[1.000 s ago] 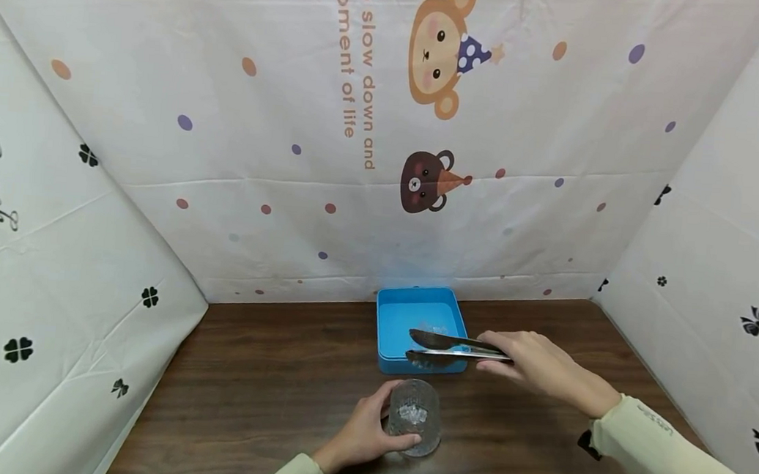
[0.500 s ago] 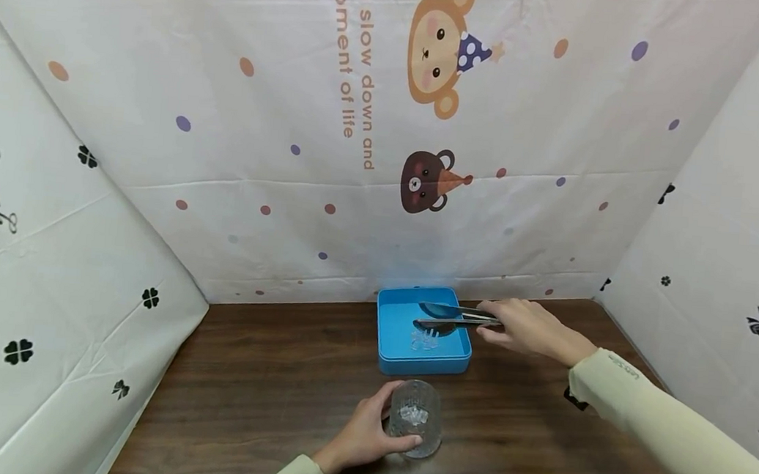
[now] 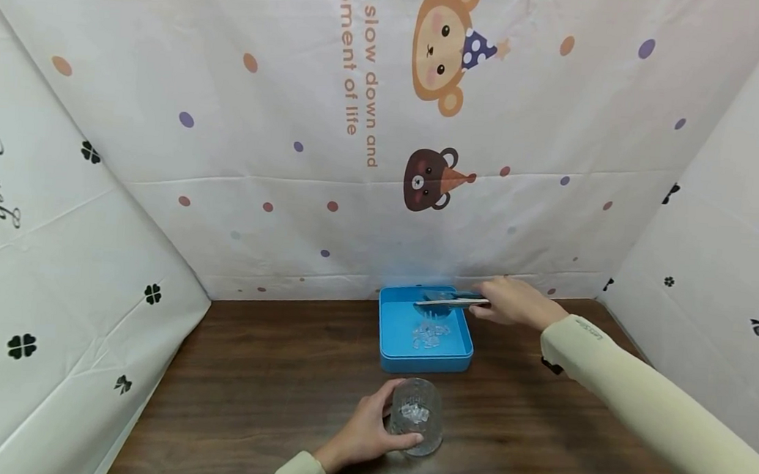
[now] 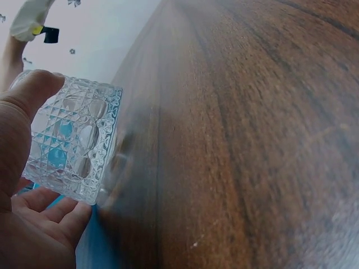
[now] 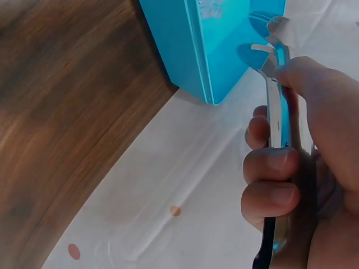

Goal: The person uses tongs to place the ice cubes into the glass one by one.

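Observation:
My left hand [image 3: 369,431] grips a patterned clear drinking glass [image 3: 415,438], thumb on the near side and fingers on the far side. The glass stands on the wooden table with some clear, ice-like pieces [image 3: 415,413] inside. My right hand [image 3: 514,302] holds metal tongs [image 3: 454,302], fingers curled round both arms. Their tips are over the back part of a blue square box [image 3: 425,364], a little apart in the right wrist view. More clear pieces [image 3: 431,334] lie on the box floor, just nearer to me than the tips.
The box stands at the table's [image 3: 277,377] back edge, against a white printed cloth [image 3: 282,113]. Further cloths [image 3: 63,318] hang at the left and right sides. The glass is in front of the box, nearer to me.
My right hand has carried the tongs from the box's near rim to its back part, uncovering the clear pieces. The left hand and the glass have stayed in place.

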A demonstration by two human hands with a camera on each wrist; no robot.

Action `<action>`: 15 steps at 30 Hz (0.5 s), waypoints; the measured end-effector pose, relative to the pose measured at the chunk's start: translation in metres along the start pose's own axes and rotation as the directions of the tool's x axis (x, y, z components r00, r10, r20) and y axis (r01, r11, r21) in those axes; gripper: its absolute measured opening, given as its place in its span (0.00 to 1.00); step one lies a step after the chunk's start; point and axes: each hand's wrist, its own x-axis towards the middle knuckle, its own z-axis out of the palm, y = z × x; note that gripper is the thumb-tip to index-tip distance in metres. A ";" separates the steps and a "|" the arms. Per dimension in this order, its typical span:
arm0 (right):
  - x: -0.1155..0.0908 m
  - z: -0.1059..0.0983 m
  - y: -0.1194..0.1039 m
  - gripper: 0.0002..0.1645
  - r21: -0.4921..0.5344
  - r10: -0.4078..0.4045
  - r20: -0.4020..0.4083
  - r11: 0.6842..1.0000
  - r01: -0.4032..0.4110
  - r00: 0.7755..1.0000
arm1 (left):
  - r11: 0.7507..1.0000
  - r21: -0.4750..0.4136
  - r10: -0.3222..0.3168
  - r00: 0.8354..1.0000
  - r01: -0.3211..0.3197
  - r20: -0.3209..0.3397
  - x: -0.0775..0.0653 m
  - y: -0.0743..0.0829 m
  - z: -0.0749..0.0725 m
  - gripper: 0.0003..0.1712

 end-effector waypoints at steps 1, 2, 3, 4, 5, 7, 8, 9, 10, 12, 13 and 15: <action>0.003 0.001 0.000 0.23 0.000 0.007 0.010 1.000 -0.007 1.000 | 1.000 -0.001 0.001 1.000 -0.001 0.002 0.000 0.000 0.000 0.43; 0.005 0.001 -0.001 0.22 -0.002 0.017 0.019 1.000 -0.017 1.000 | 1.000 -0.001 0.000 1.000 0.000 0.004 0.000 0.000 0.000 0.43; 0.007 0.002 -0.002 0.21 -0.005 0.025 0.027 1.000 -0.024 0.999 | 1.000 0.000 -0.001 1.000 0.001 0.005 0.001 0.000 0.000 0.43; 0.009 0.002 -0.002 0.19 -0.007 0.032 0.039 0.999 -0.032 0.999 | 1.000 -0.001 0.000 1.000 0.000 0.007 0.001 0.000 0.000 0.43; 0.011 0.003 -0.003 0.18 -0.010 0.040 0.048 0.999 -0.039 0.998 | 1.000 -0.002 0.000 1.000 0.000 0.009 0.001 0.000 0.000 0.43; 0.015 0.004 -0.003 0.16 -0.014 0.056 0.064 0.998 -0.055 0.996 | 1.000 -0.001 0.002 1.000 -0.002 0.010 0.001 -0.001 0.000 0.43; 0.016 0.005 -0.003 0.15 -0.015 0.057 0.069 0.998 -0.056 0.996 | 1.000 0.001 0.001 1.000 -0.001 0.009 0.001 -0.001 0.000 0.43; 0.017 0.005 -0.004 0.14 -0.019 0.058 0.073 0.998 -0.056 0.996 | 1.000 0.003 0.005 1.000 -0.005 0.008 0.000 -0.001 0.000 0.43; 0.018 0.005 -0.004 0.13 -0.024 0.060 0.076 0.998 -0.058 0.995 | 1.000 0.005 0.006 1.000 -0.006 0.006 0.000 -0.001 0.000 0.43; 0.020 0.006 -0.004 0.13 -0.028 0.051 0.078 0.998 -0.048 0.996 | 1.000 0.007 0.009 1.000 -0.009 0.003 0.000 -0.002 0.000 0.43; 0.021 0.006 -0.005 0.13 -0.029 0.045 0.080 0.999 -0.042 0.996 | 1.000 0.008 0.009 1.000 -0.009 0.003 0.001 -0.002 0.000 0.43; 0.023 0.007 -0.005 0.14 -0.031 0.036 0.082 0.999 -0.034 0.996 | 1.000 0.008 0.006 1.000 -0.006 0.004 0.001 -0.002 0.000 0.43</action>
